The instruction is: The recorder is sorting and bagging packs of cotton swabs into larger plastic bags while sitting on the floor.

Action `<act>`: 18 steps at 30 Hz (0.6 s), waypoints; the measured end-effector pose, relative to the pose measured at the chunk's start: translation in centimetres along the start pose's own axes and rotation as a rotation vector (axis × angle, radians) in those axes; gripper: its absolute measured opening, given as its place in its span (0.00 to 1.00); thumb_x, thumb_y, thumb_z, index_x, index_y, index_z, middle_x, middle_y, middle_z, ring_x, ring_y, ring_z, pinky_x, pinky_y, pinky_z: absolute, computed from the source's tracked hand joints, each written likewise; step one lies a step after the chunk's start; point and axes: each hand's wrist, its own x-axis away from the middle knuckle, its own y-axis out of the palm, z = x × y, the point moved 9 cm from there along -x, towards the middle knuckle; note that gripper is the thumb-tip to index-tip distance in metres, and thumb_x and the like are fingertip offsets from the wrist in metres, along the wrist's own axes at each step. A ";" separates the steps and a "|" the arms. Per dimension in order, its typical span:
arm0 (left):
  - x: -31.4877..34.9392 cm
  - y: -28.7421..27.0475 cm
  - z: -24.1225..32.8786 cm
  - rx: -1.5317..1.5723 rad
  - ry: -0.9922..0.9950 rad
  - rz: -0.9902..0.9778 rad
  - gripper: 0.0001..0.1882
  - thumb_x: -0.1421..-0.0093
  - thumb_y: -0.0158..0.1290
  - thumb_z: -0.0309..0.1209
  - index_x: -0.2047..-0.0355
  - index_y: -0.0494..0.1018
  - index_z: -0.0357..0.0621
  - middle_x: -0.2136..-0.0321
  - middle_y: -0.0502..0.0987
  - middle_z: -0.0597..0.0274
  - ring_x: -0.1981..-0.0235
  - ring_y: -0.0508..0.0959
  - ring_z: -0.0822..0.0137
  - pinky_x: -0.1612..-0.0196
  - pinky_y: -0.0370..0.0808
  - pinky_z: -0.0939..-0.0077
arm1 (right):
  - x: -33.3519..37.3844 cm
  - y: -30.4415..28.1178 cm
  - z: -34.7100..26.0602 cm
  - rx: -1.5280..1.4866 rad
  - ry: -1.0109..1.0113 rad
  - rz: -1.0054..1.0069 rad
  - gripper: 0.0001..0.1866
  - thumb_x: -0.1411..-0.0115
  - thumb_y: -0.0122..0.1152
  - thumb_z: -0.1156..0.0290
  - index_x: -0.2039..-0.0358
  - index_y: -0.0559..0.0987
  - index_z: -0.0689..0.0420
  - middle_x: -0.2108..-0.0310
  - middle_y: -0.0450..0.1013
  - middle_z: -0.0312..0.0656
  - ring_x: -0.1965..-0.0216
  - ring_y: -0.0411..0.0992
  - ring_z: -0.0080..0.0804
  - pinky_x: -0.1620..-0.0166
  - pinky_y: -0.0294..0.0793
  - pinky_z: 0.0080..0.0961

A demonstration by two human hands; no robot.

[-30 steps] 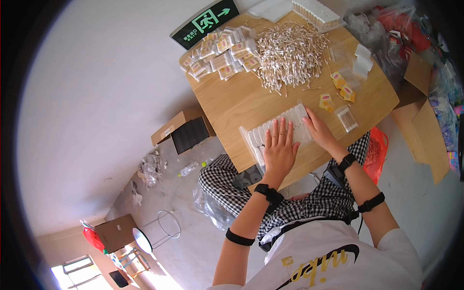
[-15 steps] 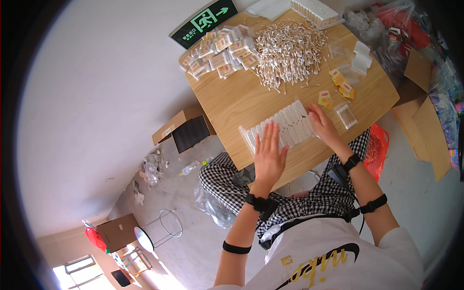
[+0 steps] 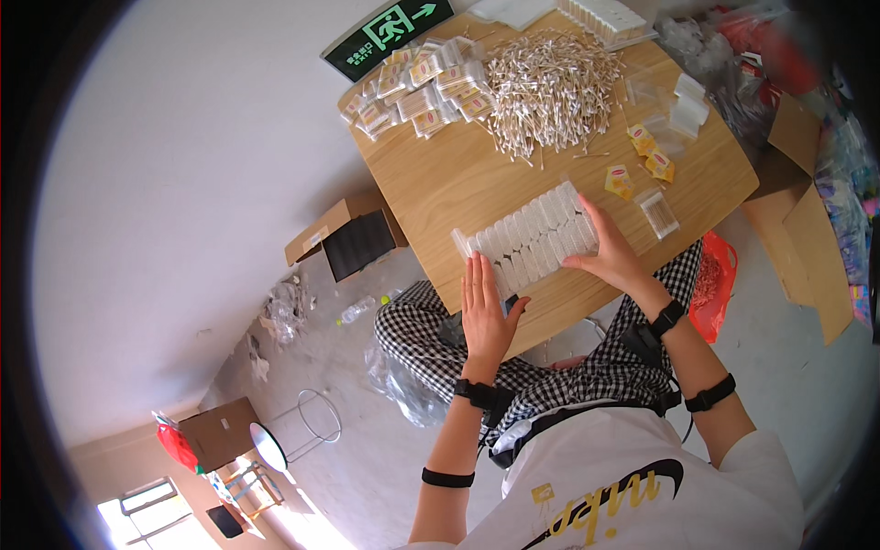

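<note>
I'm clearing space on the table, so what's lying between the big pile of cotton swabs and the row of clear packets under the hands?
In the head view, only bare wooden tabletop lies between the swab pile and the row of clear packets.

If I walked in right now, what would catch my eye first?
Probably the big heap of cotton swabs at the far side of the wooden table, beside a pile of small filled packets. Nearer the person, a white row of clear little boxes lies between the left hand and right hand.

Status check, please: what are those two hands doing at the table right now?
Left hand open, flat at table edge. Right hand open, touching row of clear packets. Swab pile beyond, apart.
</note>
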 end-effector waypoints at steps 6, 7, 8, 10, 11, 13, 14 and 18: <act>-1.1 0.2 -0.9 -0.028 -0.018 0.051 0.48 0.50 0.64 0.38 0.36 0.50 0.35 0.37 0.56 0.45 0.37 0.58 0.47 0.37 0.58 0.56 | -0.2 0.6 -0.3 -0.020 -0.050 -0.023 0.52 0.54 0.74 0.65 0.33 0.51 0.53 0.35 0.53 0.48 0.34 0.51 0.43 0.35 0.53 0.35; -1.2 0.2 -0.8 -0.019 -0.021 0.060 0.48 0.51 0.64 0.38 0.36 0.50 0.35 0.38 0.57 0.45 0.37 0.58 0.47 0.37 0.59 0.56 | -0.2 0.5 -0.2 -0.026 -0.055 -0.015 0.52 0.53 0.74 0.65 0.33 0.51 0.54 0.35 0.53 0.48 0.34 0.51 0.43 0.34 0.53 0.35; -1.3 0.2 -0.7 -0.010 -0.023 0.070 0.49 0.52 0.65 0.38 0.36 0.50 0.35 0.38 0.58 0.45 0.38 0.59 0.46 0.38 0.59 0.56 | -0.2 0.5 -0.1 -0.026 -0.054 -0.015 0.52 0.53 0.74 0.65 0.33 0.51 0.54 0.35 0.53 0.48 0.34 0.51 0.43 0.34 0.53 0.35; -1.6 -0.3 -0.6 0.023 -0.018 0.067 0.49 0.52 0.65 0.38 0.36 0.50 0.35 0.38 0.57 0.45 0.37 0.58 0.46 0.37 0.59 0.56 | 0.0 0.3 0.2 0.002 -0.045 0.010 0.52 0.53 0.74 0.65 0.33 0.51 0.54 0.35 0.53 0.49 0.34 0.53 0.42 0.35 0.55 0.35; -1.9 -0.6 -0.5 0.055 -0.012 0.065 0.50 0.52 0.66 0.37 0.36 0.49 0.35 0.37 0.56 0.45 0.37 0.57 0.46 0.37 0.58 0.56 | 0.2 0.3 0.3 0.003 -0.042 0.012 0.52 0.53 0.74 0.65 0.33 0.51 0.54 0.35 0.53 0.49 0.34 0.53 0.42 0.35 0.55 0.35; -2.6 -1.2 -1.4 0.147 -0.020 0.072 0.47 0.49 0.63 0.37 0.35 0.49 0.35 0.37 0.56 0.44 0.36 0.57 0.46 0.36 0.57 0.57 | 1.2 -0.7 0.5 -0.055 -0.017 0.150 0.45 0.48 0.70 0.66 0.34 0.53 0.55 0.37 0.55 0.50 0.37 0.57 0.41 0.38 0.59 0.32; -2.9 -1.6 -2.0 0.236 -0.029 0.082 0.44 0.45 0.61 0.38 0.35 0.49 0.36 0.37 0.55 0.43 0.36 0.56 0.46 0.36 0.56 0.58 | 1.8 -0.5 0.9 -0.055 -0.017 0.149 0.45 0.48 0.70 0.66 0.34 0.53 0.55 0.37 0.55 0.50 0.37 0.57 0.41 0.38 0.59 0.32; -4.4 -1.3 -6.7 0.524 -0.273 0.061 0.36 0.37 0.52 0.38 0.35 0.50 0.36 0.37 0.55 0.43 0.35 0.55 0.46 0.35 0.54 0.61 | 5.2 0.4 5.6 -0.387 0.210 0.291 0.33 0.38 0.59 0.68 0.37 0.55 0.59 0.42 0.60 0.52 0.40 0.61 0.39 0.41 0.64 0.31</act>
